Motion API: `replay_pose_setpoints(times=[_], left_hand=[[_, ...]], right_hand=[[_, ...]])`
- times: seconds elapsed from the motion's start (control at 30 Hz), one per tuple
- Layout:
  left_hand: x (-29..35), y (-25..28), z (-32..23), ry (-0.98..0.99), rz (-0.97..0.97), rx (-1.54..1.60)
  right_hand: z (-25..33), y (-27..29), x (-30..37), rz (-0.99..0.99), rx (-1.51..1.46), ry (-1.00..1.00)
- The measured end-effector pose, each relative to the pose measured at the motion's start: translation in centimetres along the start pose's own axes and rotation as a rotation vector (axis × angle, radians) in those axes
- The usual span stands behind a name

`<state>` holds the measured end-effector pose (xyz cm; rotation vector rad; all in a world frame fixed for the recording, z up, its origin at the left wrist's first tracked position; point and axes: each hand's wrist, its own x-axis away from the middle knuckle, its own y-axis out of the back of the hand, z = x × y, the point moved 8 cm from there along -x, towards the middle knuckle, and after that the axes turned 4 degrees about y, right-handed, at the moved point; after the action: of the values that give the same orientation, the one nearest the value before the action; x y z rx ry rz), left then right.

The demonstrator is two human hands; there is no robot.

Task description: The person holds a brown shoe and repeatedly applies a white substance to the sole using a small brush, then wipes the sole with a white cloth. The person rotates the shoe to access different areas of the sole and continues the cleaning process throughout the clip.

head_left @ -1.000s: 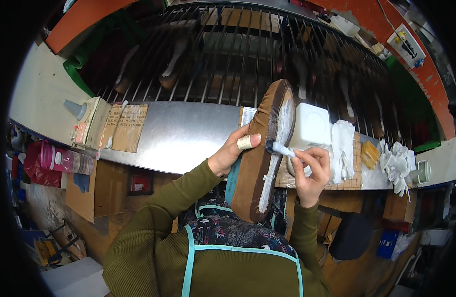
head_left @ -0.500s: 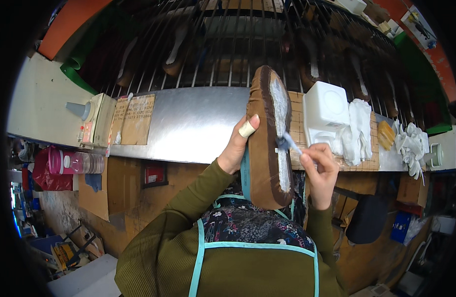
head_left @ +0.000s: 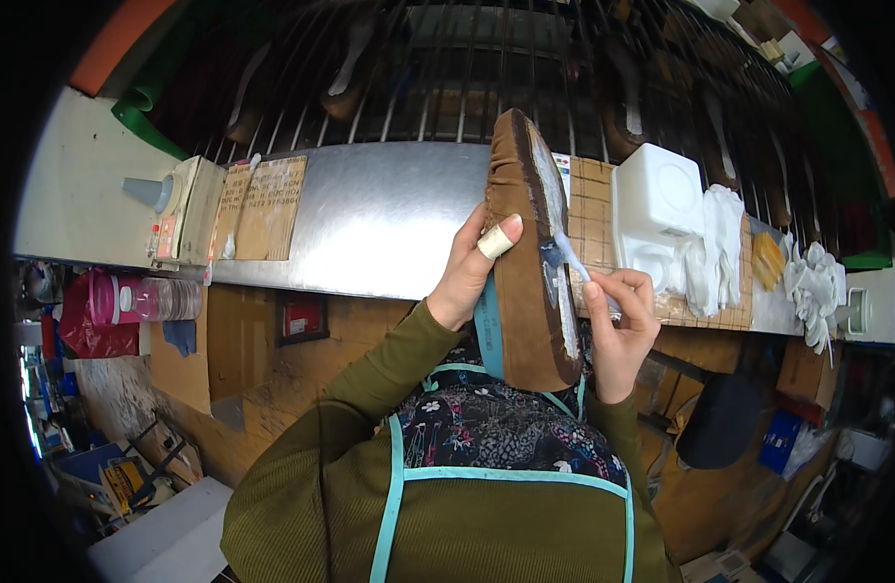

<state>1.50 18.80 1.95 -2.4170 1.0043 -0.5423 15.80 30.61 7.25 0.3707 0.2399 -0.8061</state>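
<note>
My left hand (head_left: 470, 265), with pale tape round its thumb, grips a brown suede shoe upper (head_left: 525, 291) stretched over a blue-green last (head_left: 487, 335). The shoe stands on end, its toe pointing away and its underside turned to the right. Down that underside runs a whitish strip inside a dark brown border. My right hand (head_left: 620, 325) pinches a small white-handled brush (head_left: 574, 260) between thumb and fingers. The brush's dark head touches the underside near its middle.
Behind a steel bench top (head_left: 389, 209) runs a rod rack (head_left: 438, 107) with several shoes. Right of the shoe are a white plastic container (head_left: 658, 199), white gloves (head_left: 714, 248) and a yellow block (head_left: 768, 260). A cardboard piece (head_left: 263, 209) lies left; a dark stool (head_left: 719, 426) stands below.
The shoe has turned slightly, so less of its underside shows and more of its side. My right hand and the brush have shifted a little toward the far end.
</note>
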Motion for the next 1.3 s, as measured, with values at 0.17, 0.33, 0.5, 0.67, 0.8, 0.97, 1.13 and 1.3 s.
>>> replay_pose_setpoints(times=[0.17, 0.33, 0.5, 0.67, 0.8, 0.97, 1.13, 1.3], left_hand=[[0.0, 0.4, -0.3, -0.012, 0.001, -0.058], [0.1, 0.0, -1.3, -0.017, 0.018, -0.067], [-0.1, -0.7, -2.3, -0.029, 0.028, -0.119], [-0.9, -0.3, -1.9, -0.011, 0.005, -0.104], [-1.5, -0.5, -2.0, -0.019, -0.01, -0.118], [-2.1, -0.7, -2.1, -0.026, -0.016, -0.095], [-3.0, -0.4, -1.8, 0.015, -0.028, -0.116], [-4.2, 0.0, -1.5, 0.05, -0.032, -0.087]], right_hand=[[0.9, -0.4, -1.6, -0.02, 0.097, 0.117], [1.5, -0.4, -3.1, -0.03, 0.115, 0.194], [1.4, -0.3, -4.0, 0.095, 0.045, 0.188], [0.4, 0.3, -2.8, 0.195, -0.045, 0.094], [-0.2, 1.1, -1.4, 0.203, -0.044, 0.06], [-0.1, 2.2, -0.4, 0.215, -0.029, 0.075], [0.0, 3.2, 0.0, 0.237, -0.041, 0.057], [0.4, 4.0, 0.3, 0.227, 0.017, 0.097]])
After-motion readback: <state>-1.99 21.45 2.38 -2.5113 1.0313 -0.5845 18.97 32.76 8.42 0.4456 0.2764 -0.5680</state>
